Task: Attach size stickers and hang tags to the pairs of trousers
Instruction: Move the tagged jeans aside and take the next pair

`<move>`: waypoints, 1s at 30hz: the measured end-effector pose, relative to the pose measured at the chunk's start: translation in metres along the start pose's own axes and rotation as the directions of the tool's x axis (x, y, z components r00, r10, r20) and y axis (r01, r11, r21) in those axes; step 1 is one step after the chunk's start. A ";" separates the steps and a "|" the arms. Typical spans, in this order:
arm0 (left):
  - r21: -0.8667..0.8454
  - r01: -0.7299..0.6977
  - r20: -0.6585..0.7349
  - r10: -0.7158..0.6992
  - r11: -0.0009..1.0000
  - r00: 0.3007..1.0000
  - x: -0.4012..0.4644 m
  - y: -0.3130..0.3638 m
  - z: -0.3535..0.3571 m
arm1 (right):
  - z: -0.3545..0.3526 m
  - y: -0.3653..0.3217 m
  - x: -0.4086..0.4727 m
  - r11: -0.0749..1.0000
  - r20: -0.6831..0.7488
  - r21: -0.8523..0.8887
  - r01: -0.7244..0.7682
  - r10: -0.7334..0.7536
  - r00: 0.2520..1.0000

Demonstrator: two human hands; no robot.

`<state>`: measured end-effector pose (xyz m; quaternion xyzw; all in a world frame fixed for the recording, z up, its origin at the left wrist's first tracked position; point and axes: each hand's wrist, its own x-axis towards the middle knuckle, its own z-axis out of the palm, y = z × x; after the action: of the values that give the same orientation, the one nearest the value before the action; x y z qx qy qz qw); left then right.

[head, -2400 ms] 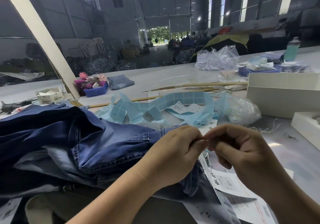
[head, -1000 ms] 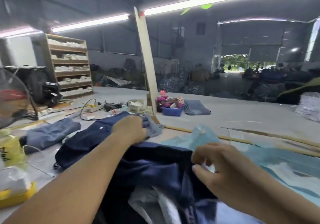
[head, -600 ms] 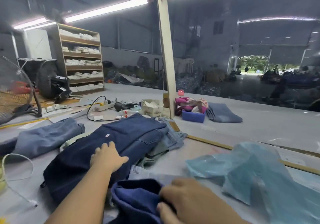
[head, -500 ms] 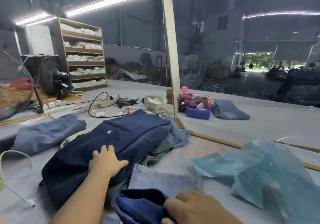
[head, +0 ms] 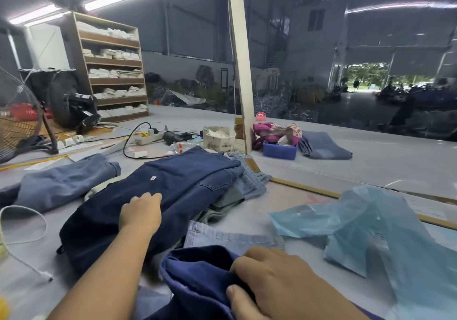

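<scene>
A long grey table (head: 385,168) is carrying everything, running to its far edge by a wooden shelf unit (head: 112,67). Dark navy trousers (head: 173,191) are lying folded across the middle of the table, topping a pile of lighter denim. Crumpled blue plastic sheeting (head: 366,223) is spreading toward the right edge. A faded pair of jeans (head: 64,183) is lying near the left edge, just beside the navy pair. A blue pair of trousers (head: 197,275) is bunching at the near edge. The right hand (head: 279,285) is gripping this blue cloth, thumb and fingers curled into its folds. The left hand (head: 141,213) is resting flat on the navy trousers, fingers straight. A blue bin (head: 279,150) is standing beside an upright wooden post (head: 241,60) toward the far edge. A small tag (head: 153,177) is showing on the navy trousers.
</scene>
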<state>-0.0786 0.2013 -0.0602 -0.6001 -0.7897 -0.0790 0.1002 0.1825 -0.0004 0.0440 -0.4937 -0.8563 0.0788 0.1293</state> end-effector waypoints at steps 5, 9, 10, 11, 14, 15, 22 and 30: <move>-0.359 0.070 -0.115 -0.118 0.931 0.986 -0.001 0.005 0.001 | 0.001 -0.001 0.000 0.999 0.013 -0.036 0.004 -0.003 1.000; -0.579 -0.077 -0.275 -0.106 0.812 0.955 -0.004 0.011 -0.010 | 0.000 0.001 0.002 0.999 0.042 -0.034 0.010 -0.009 0.999; -0.595 -0.112 -0.280 -0.074 0.796 0.957 -0.006 0.015 -0.011 | -0.001 0.001 0.002 1.000 0.047 -0.028 0.010 -0.009 0.999; -0.594 -0.130 -0.256 -0.033 0.794 0.966 -0.010 0.018 -0.011 | -0.001 0.001 0.001 1.000 0.048 -0.022 0.011 -0.009 0.999; -0.307 -0.088 -0.039 0.080 0.948 0.996 -0.020 0.019 -0.003 | -0.003 -0.001 -0.001 1.000 0.033 -0.017 0.002 -0.001 0.999; -0.165 -0.071 0.053 0.081 0.984 0.995 -0.022 0.017 0.000 | -0.003 -0.002 -0.002 1.000 0.035 -0.015 -0.003 0.003 0.999; -0.409 -0.100 -0.081 0.073 0.907 0.994 -0.023 0.013 -0.039 | -0.004 0.001 -0.003 0.999 0.060 0.044 -0.024 0.022 0.998; -0.537 -0.673 -0.560 0.381 0.509 0.736 -0.123 0.044 -0.230 | -0.007 0.007 -0.010 0.973 -0.352 0.188 -0.132 0.192 0.916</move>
<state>0.0106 0.0417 0.1310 -0.7778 -0.4338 -0.4541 0.0273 0.1953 -0.0056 0.0474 -0.5572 -0.7638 0.0641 0.3195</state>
